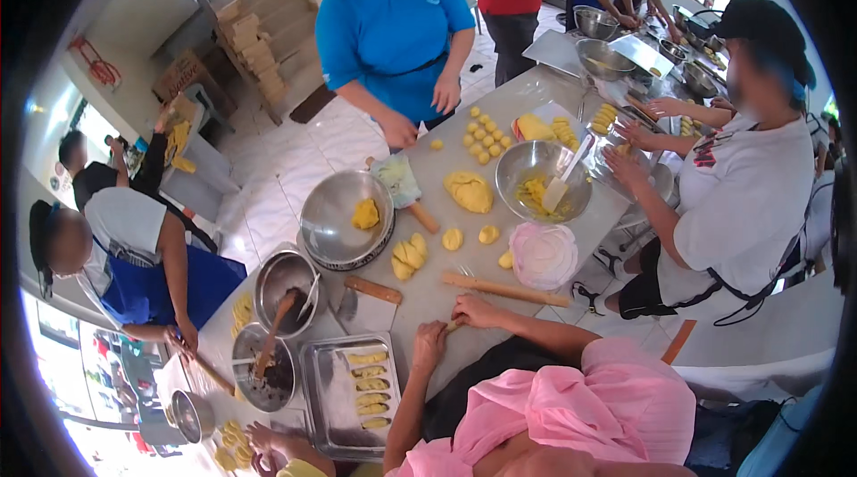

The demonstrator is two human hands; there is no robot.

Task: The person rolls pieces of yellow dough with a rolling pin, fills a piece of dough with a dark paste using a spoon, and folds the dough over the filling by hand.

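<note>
At the near table edge, my left hand (430, 346) and my right hand (477, 312) hold a small piece of dough (452, 326) between them, its far part covered by my fingers. Just beyond lies a wooden rolling pin (505, 289). A dough scraper with a wooden handle (372, 289) rests left of my hands. Further left, a metal baking tray (318, 397) bears a row of filled, elongated dough pieces (371, 384). Past the scraper sits a cluster of yellow dough portions (409, 256), with single dough pieces (452, 239) to its right.
A steel bowl (321, 216) holds a yellow lump. Another bowl (512, 172) contains filling and a spatula (566, 176). A pink-white round item (543, 255) lies near the right edge. Dark-filled bowls (268, 276) stand left. People work around the table; one in blue (395, 28) stands opposite.
</note>
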